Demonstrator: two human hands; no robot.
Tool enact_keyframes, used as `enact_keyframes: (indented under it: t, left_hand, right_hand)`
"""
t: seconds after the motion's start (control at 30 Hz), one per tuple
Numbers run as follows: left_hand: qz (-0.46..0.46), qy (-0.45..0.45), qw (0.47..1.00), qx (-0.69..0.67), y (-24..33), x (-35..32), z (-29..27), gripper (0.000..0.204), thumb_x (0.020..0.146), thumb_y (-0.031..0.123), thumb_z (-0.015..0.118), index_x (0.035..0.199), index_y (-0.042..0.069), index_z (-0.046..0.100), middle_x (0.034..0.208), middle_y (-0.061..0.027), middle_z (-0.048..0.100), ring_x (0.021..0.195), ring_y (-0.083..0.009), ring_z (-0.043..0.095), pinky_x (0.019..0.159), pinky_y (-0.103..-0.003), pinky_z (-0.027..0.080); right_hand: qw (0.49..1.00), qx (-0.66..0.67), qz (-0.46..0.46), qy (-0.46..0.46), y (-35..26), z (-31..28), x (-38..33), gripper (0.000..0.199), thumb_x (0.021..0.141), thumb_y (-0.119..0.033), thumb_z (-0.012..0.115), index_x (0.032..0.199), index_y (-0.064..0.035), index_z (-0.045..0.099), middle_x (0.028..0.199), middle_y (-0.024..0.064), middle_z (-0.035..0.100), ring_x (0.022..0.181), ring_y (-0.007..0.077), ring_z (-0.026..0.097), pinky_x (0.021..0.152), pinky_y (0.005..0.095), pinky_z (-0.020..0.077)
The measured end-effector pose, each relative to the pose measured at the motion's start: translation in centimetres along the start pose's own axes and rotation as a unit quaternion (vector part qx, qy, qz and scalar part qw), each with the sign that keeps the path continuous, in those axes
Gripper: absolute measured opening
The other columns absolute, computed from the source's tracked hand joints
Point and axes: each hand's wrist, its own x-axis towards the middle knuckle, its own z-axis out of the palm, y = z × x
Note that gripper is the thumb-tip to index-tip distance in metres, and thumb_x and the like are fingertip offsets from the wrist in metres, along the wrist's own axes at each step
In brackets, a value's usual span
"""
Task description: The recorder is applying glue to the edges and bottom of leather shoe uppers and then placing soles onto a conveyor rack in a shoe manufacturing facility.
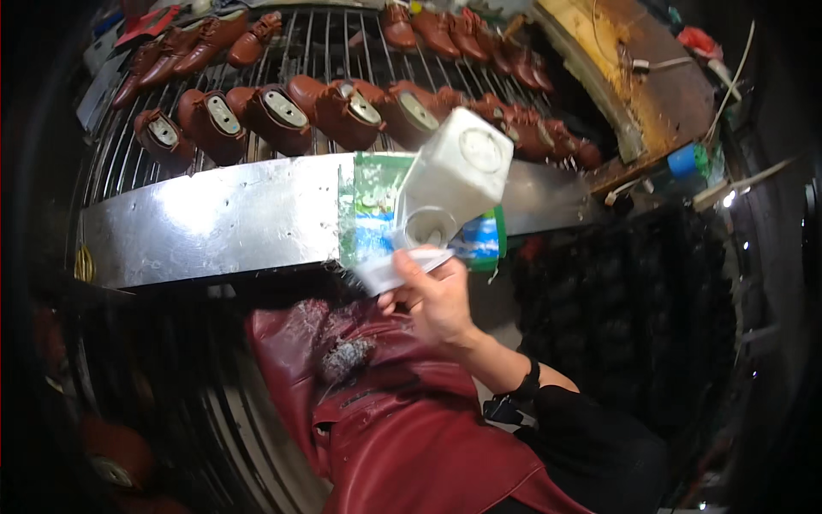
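Note:
My right hand (pixel 441 304) reaches in from the lower right, a black band round its wrist. Its thumb and fingers are closed on a flat white piece (pixel 398 272), smeared by motion, so its kind is unclear. Just beyond the fingers, a boxy white plastic container (pixel 462 167) leans over a green and blue printed sheet (pixel 370 231). A clear round rim (pixel 428 224) shows at the container's near end; whether it belongs to the container I cannot tell. My left hand is out of view.
Brown leather shoes (pixel 282 111) stand in rows on a metal bar rack (pixel 330 43) behind a shiny metal ledge (pixel 214 223). A dark red apron (pixel 402 428) covers my lap. A worn wooden board (pixel 591 51) and a blue cylinder (pixel 682 161) lie at the right.

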Motion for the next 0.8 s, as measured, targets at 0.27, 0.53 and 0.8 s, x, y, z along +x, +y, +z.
enact_keyframes:
  t: [0.27,0.53,0.8]
  left_hand:
    - [-0.163,-0.001,0.969,-0.188,4.5,-3.2,-6.7,0.051,0.102,0.026,0.060,0.148,0.005,0.051,0.152,-0.0158,0.053,0.140,-0.0334,0.050,0.118,-0.050,0.041]
    - [0.057,-0.018,0.970,-0.234,7.0,13.5,3.9,0.042,0.105,0.022,0.059,0.142,0.003,0.052,0.140,-0.0180,0.063,0.129,-0.0358,0.061,0.110,-0.046,0.048]
    - [0.453,-0.033,0.886,0.091,8.2,13.8,11.4,0.023,0.099,0.007,0.066,0.120,0.003,0.058,0.130,-0.0229,0.067,0.124,-0.0416,0.064,0.103,-0.046,0.053]
  right_hand:
    - [0.954,-0.114,-0.228,0.156,-1.2,-8.2,2.4,0.020,0.100,-0.015,0.075,0.109,0.0022,0.070,0.088,0.0094,0.073,0.064,0.0149,0.068,0.056,0.0269,0.0550]
    - [0.825,-0.431,-0.347,0.114,1.7,-8.4,4.6,0.018,0.100,-0.014,0.075,0.105,0.0031,0.071,0.084,0.0077,0.074,0.063,0.0103,0.066,0.058,0.0241,0.0522]
    - [0.983,0.114,0.053,0.131,-1.3,-5.1,3.7,0.023,0.105,-0.023,0.068,0.108,0.0000,0.066,0.089,0.0140,0.074,0.063,0.0202,0.068,0.053,0.0317,0.0555]
